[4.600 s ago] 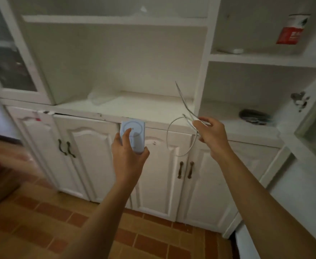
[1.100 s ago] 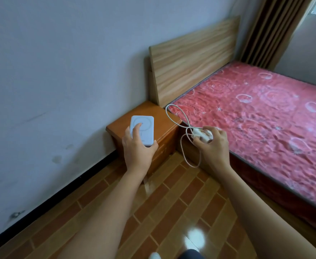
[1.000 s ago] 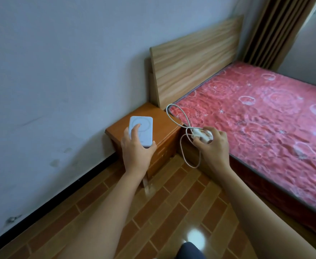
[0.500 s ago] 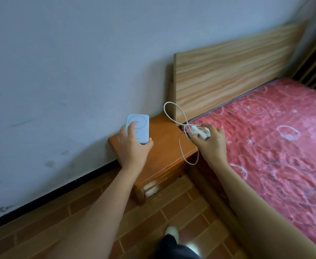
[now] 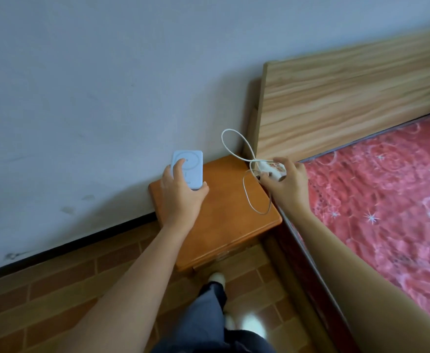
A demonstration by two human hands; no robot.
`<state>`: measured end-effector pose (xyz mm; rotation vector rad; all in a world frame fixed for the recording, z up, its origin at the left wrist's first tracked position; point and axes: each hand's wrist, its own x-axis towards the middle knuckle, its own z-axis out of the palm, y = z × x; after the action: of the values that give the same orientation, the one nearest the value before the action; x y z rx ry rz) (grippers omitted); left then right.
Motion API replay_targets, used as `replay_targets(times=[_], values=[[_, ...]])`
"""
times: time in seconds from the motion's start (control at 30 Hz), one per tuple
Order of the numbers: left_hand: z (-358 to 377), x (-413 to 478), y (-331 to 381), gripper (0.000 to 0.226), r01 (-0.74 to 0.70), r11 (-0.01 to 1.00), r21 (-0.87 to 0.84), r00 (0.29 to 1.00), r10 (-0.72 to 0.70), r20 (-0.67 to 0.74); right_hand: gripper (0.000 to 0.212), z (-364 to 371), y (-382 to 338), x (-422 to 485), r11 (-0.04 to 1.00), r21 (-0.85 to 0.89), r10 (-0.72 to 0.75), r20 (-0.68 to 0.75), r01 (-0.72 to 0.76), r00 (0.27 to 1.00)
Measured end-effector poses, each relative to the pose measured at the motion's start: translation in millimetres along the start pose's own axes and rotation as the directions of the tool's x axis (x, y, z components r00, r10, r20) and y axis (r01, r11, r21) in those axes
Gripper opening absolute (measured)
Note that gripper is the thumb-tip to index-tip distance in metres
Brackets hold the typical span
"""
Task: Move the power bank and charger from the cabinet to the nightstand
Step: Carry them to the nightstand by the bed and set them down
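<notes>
My left hand [image 5: 181,197] grips a pale blue power bank [image 5: 189,169], held above the back left part of the orange wooden nightstand [image 5: 224,220]. In my right hand [image 5: 287,184] is a white charger [image 5: 272,169], with its white cable [image 5: 237,151] looping up and down from it. That hand hovers over the nightstand's right edge, beside the bed. Whether either item touches the nightstand top I cannot tell.
A grey wall [image 5: 107,85] runs behind the nightstand. A wooden headboard [image 5: 348,98] and a bed with a red patterned cover [image 5: 387,200] stand to the right. Brown brick-pattern floor [image 5: 56,301] lies below, with my leg and foot [image 5: 215,289] in front of the nightstand.
I have walked from the cabinet to the nightstand carrying both items. In the last second both hands have moved over the nightstand top, which now lies directly below them.
</notes>
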<state>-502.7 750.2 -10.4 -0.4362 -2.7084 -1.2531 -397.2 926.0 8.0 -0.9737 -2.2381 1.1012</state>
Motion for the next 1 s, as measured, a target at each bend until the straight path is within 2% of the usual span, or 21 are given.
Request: replay_targets(times=[0.3,0.4,0.63,1.0], values=[[57.5,53.3,16.7,0.065,0.064,0.997,0.040,0.998,-0.065,0.014,0.047,25.9,20.8,74.7,0.999,-0.014,0.036,0.059,-0.036,0.998],[77.9,55.3,18.1,0.066,0.100,0.995,0.021,0.994,-0.101,0.030,0.053,27.5,32.5,90.0,0.999,-0.014,0.039,0.115,-0.038,0.993],[125.3,46.6,16.2,0.068,0.243,0.968,0.055,0.970,-0.242,-0.028,0.050,24.7,72.8,133.8,0.998,-0.059,0.034,0.248,-0.020,0.968],[220.8,47.1,-39.7,0.072,0.339,0.941,0.001,0.940,-0.338,-0.036,0.050,87.4,154.5,170.9,0.995,-0.095,0.042,0.376,-0.007,0.926]])
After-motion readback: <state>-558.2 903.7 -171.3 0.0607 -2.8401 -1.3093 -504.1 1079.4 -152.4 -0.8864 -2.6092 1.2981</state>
